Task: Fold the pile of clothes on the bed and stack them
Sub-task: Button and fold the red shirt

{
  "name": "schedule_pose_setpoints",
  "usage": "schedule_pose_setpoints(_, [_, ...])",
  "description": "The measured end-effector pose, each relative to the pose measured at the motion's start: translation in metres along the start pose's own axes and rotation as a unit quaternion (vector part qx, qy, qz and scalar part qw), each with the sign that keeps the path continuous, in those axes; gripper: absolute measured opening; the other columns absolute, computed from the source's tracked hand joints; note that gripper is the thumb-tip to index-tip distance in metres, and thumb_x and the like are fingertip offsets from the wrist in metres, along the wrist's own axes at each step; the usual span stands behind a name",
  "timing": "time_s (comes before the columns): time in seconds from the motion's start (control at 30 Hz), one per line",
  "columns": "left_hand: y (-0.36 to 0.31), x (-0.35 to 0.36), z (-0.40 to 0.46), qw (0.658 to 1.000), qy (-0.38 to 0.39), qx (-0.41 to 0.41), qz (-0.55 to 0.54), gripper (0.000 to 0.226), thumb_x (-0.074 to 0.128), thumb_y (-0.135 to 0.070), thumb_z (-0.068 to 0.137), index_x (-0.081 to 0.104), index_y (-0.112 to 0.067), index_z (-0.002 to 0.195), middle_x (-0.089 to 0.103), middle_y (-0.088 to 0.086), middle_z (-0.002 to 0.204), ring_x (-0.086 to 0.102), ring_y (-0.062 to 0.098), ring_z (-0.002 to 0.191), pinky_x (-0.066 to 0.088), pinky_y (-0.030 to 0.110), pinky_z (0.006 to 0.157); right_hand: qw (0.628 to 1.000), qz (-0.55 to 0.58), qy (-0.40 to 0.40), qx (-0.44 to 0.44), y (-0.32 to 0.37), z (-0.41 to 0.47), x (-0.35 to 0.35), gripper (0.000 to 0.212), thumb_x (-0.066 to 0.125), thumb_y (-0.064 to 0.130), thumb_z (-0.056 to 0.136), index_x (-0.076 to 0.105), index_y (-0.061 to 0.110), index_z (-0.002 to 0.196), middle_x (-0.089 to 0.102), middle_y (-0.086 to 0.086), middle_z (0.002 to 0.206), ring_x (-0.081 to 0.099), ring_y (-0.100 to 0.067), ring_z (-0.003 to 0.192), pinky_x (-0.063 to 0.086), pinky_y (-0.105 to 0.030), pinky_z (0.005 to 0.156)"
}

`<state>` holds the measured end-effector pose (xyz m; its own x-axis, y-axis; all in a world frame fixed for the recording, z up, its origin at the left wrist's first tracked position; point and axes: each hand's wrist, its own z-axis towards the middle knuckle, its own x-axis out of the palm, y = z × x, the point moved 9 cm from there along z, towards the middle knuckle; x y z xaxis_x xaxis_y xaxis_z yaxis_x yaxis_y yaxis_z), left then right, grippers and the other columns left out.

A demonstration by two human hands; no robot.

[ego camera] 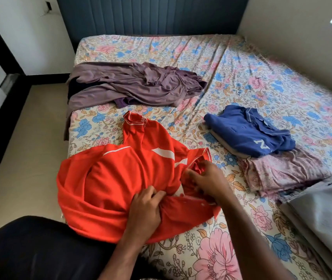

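A red polo shirt [108, 178] with white stripes lies rumpled on the near part of the bed [241, 63]. My left hand [145, 211] grips a bunch of its fabric near the button placket. My right hand [207, 179] pinches the red cloth close to the collar, just right of the left hand. A folded blue polo shirt [248, 132] tops a stack on the right, over a folded pink patterned garment [282, 172]. A loose mauve garment [132, 83] sprawls farther back on the left, with a purple piece [121, 102] peeking from under it.
Grey folded fabric [326, 215] lies at the bed's right edge near me. A dark padded headboard [151, 15] stands behind the bed, a wall runs along its right side. Beige floor [29, 142] lies to the left. My dark-clothed knee [39, 249] is at bottom left.
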<state>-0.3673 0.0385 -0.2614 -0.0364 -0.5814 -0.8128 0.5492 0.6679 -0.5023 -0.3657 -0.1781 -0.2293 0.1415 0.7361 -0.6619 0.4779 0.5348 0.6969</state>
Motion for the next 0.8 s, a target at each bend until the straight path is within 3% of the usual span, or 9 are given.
schedule_pose_setpoints(0.1, [0.001,-0.005,-0.002,0.999,-0.021,-0.015,-0.023,0.046,0.048,-0.012,0.08,0.063,-0.023,0.122,0.056,-0.006,0.097,0.06,0.02,0.088,0.048,0.039,0.074,0.998,0.063,0.03,0.001,0.015,0.013,0.022,0.031,0.076,0.049,0.085,0.071,0.02,0.095,0.076,-0.005,0.083,0.07,-0.02,0.061,0.058,-0.036,0.056])
schedule_pose_setpoints(0.2, [-0.009,-0.015,0.0,0.997,-0.063,0.013,-0.041,0.049,0.049,-0.012,0.076,0.063,-0.023,0.122,0.057,-0.005,0.108,0.059,0.019,0.1,0.046,0.041,0.08,0.981,0.194,-0.009,-0.005,0.024,0.009,0.021,0.022,0.08,0.036,0.081,0.069,0.019,0.088,0.075,-0.012,0.082,0.074,-0.031,0.07,0.061,-0.054,0.064])
schedule_pose_setpoints(0.27, [-0.028,-0.02,0.001,0.993,-0.078,0.061,-0.058,0.037,0.054,-0.016,0.083,0.064,-0.025,0.117,0.06,-0.004,0.11,0.059,0.017,0.103,0.044,0.041,0.082,0.962,0.264,-0.067,-0.021,0.024,0.002,0.002,0.007,0.076,0.024,0.089,0.069,0.022,0.088,0.075,-0.008,0.085,0.074,-0.025,0.072,0.063,-0.046,0.065])
schedule_pose_setpoints(0.37, [-0.045,-0.006,0.006,0.991,-0.055,0.094,-0.078,0.025,0.056,-0.034,0.095,0.06,-0.031,0.119,0.061,-0.007,0.111,0.058,0.015,0.104,0.044,0.041,0.082,0.938,0.332,-0.093,-0.015,0.011,0.001,-0.024,0.009,0.072,0.02,0.095,0.07,0.027,0.089,0.075,-0.016,0.087,0.071,-0.03,0.069,0.061,-0.045,0.066])
schedule_pose_setpoints(0.47, [-0.036,0.018,0.008,0.996,-0.009,0.051,-0.07,0.035,0.052,-0.05,0.096,0.06,-0.031,0.124,0.056,-0.011,0.117,0.055,0.014,0.109,0.045,0.042,0.085,0.955,0.248,-0.159,-0.022,-0.004,0.006,-0.051,0.011,0.079,0.027,0.088,0.069,0.028,0.093,0.076,-0.005,0.077,0.07,-0.023,0.064,0.057,-0.038,0.06])
schedule_pose_setpoints(0.53, [-0.03,0.023,0.008,0.998,0.007,0.022,-0.061,0.038,0.054,-0.052,0.093,0.06,-0.035,0.125,0.053,-0.014,0.116,0.053,0.012,0.108,0.042,0.037,0.085,0.979,0.094,-0.179,-0.011,-0.011,0.008,-0.059,0.017,0.079,0.027,0.087,0.068,0.029,0.1,0.073,0.003,0.079,0.066,-0.017,0.066,0.048,-0.028,0.061])
schedule_pose_setpoints(0.6, [-0.027,0.025,0.008,0.998,0.02,0.007,-0.053,0.039,0.053,-0.052,0.091,0.058,-0.04,0.127,0.051,-0.015,0.115,0.052,0.011,0.108,0.04,0.035,0.085,0.973,-0.088,-0.213,0.002,-0.014,-0.002,-0.066,0.03,0.076,0.023,0.089,0.066,0.021,0.117,0.072,-0.001,0.097,0.063,-0.017,0.082,0.042,-0.026,0.07])
schedule_pose_setpoints(0.7, [-0.024,0.025,0.009,0.997,0.034,-0.019,-0.062,0.037,0.046,-0.054,0.095,0.056,-0.044,0.129,0.05,-0.017,0.116,0.05,0.01,0.11,0.034,0.033,0.086,0.941,-0.097,-0.295,-0.131,0.014,-0.043,-0.075,0.015,0.073,0.019,0.089,0.069,0.016,0.102,0.069,0.003,0.094,0.063,-0.009,0.08,0.049,-0.029,0.071])
schedule_pose_setpoints(0.8, [-0.025,0.024,0.014,0.995,0.022,-0.05,-0.089,0.036,0.043,-0.058,0.095,0.052,-0.049,0.128,0.051,-0.019,0.11,0.048,0.007,0.107,0.032,0.035,0.083,0.959,-0.117,-0.159,-0.204,0.032,-0.073,-0.038,0.015,0.075,0.042,0.085,0.069,0.03,0.089,0.064,0.019,0.077,0.061,0.003,0.066,0.047,-0.015,0.061])
